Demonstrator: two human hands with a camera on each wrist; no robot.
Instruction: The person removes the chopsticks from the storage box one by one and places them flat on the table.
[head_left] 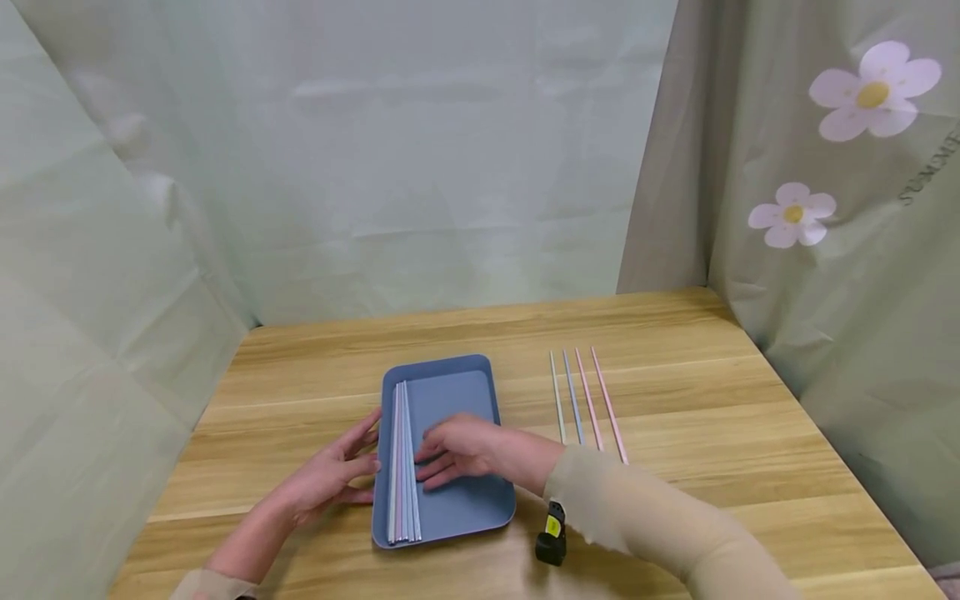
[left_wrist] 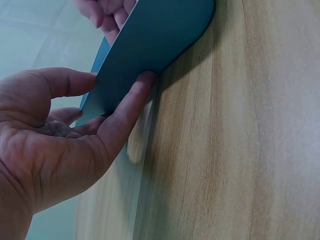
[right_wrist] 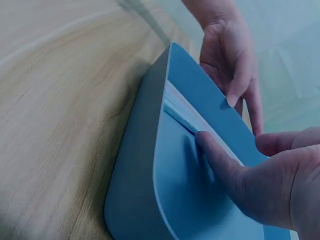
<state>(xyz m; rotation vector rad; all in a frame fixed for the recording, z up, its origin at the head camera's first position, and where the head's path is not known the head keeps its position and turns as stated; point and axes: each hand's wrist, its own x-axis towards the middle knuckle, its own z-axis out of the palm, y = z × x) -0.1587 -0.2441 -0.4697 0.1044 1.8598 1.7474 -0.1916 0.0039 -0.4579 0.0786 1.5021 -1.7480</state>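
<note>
A blue rectangular tray [head_left: 461, 517] lies on the table with a bundle of slim pastel chopsticks [head_left: 402, 467] lengthwise along its left wall. My left hand [head_left: 330, 475] is at the tray's outer left side. In the left wrist view, its thumb [left_wrist: 75, 82] touches the rim and another finger [left_wrist: 127, 110] rests against the outer wall. Inside the tray, my right hand [head_left: 465, 450] reaches in from the right with extended fingers. One right fingertip [right_wrist: 204, 137] touches the bundle's side in the right wrist view.
Right of the tray, several separate chopsticks lie side by side on the wooden table [head_left: 712, 467]: pale green [head_left: 557, 396], blue [head_left: 573, 396] and pink [head_left: 588, 396]. My right forearm covers their near ends. Pale curtains [head_left: 450, 167] hang behind and beside the table.
</note>
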